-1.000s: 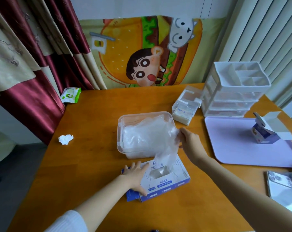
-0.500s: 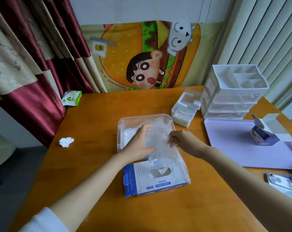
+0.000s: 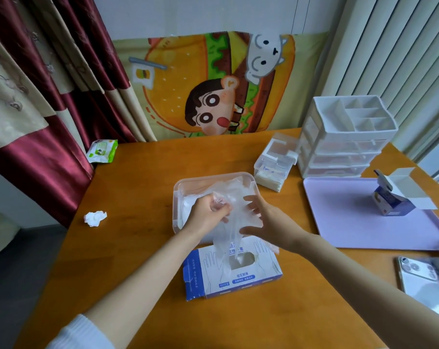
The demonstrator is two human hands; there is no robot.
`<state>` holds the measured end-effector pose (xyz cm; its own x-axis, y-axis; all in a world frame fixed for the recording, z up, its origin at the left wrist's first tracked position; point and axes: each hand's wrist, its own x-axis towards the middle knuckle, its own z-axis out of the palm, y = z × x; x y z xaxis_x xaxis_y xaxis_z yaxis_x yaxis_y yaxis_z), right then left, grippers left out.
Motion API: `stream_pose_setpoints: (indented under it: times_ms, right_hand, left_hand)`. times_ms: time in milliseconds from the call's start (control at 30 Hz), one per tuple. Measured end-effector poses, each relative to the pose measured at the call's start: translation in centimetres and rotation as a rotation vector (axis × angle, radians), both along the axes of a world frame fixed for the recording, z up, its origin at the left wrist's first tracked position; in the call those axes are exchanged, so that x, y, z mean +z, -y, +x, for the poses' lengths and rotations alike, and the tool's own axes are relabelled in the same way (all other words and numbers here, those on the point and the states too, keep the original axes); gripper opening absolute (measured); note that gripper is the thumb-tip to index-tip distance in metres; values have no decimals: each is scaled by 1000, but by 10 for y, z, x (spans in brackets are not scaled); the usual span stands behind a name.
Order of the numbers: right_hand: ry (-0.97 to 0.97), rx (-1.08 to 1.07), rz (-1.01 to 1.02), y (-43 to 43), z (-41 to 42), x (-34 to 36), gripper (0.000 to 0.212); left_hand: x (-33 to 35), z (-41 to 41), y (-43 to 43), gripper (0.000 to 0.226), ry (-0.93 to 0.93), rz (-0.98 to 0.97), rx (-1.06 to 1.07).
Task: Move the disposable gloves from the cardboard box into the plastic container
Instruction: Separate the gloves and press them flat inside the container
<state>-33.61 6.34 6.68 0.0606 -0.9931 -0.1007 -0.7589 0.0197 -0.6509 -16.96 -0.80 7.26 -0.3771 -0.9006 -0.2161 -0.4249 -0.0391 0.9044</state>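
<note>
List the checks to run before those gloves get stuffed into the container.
1. Left hand grips gloves: ok.
2. Right hand on gloves: ok, fingers spread against them.
3. Container open: ok.
4. Gloves clear of box: not ok, tail hangs inside it.
5. Box held down: not ok, no hand on it.
6. Room left in container: cannot tell.

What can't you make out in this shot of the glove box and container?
Head view, the only one:
- Gloves remaining inside the cardboard box: only its opening shows, and the trailing glove covers it.
- Fill of the plastic container: the left hand, right hand and the glove hide it.
- Phone: cut off by the right edge, partly blurred.
- Box print: too small.
</note>
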Motion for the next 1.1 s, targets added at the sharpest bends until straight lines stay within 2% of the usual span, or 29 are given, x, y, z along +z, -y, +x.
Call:
stream_pose_setpoints:
  times_ms: [67,133,167,300,367,467,533,567,633,667,700,767,833,967,1100]
  right_hand:
    - [-55,-68,-125,4,-1,-5,48]
    - [-28,-136,-173,7,-4,-2,21]
    - [-15,-152,-176,8,-6,1,15]
    - [-10,-129,-137,13,-17,13,14]
    - [-14,-84,-97,18,-22,17,15]
    - [-10,28,-36,25,-23,24,15]
    - [-6,84,-9,29,-18,31,17]
    - [-20,107,-8,32,-16,32,19]
    - [-46,100,-36,39,-15,33,17]
    - [-46,57,-75,41,-16,32,10]
    - [-39,-5,-143,44,-18,31,15]
    - [21,-194,-281,45,-27,24,54]
    - [154,-347,-305,42,-32,14,78]
    - [389,-300,20,36,-27,-19,103]
    - [423,-248,170,48,-10,-38,112]
  left_hand:
    - [0,0,-1,6,-10,7,-7]
    - [0,7,2,7,6,21,-14]
    - [-1,12,4,10,34,33,-23]
    - [-6,38,16,16,198,47,-66]
    - [-2,45,22,17,212,27,-65]
    - [16,43,28,62,164,-52,-170]
    - [32,34,27,78,202,-173,-330]
    - [37,28,28,73,222,-232,-388]
    - [42,19,31,38,236,-316,-433]
    - [43,16,33,20,237,-341,-420]
    - [43,14,37,10,226,-352,-392]
    - [41,13,44,12,202,-337,-318]
    - [37,18,52,13,184,-308,-257]
    - [32,25,60,10,202,-254,-249]
    - [31,26,65,8,188,-190,-259]
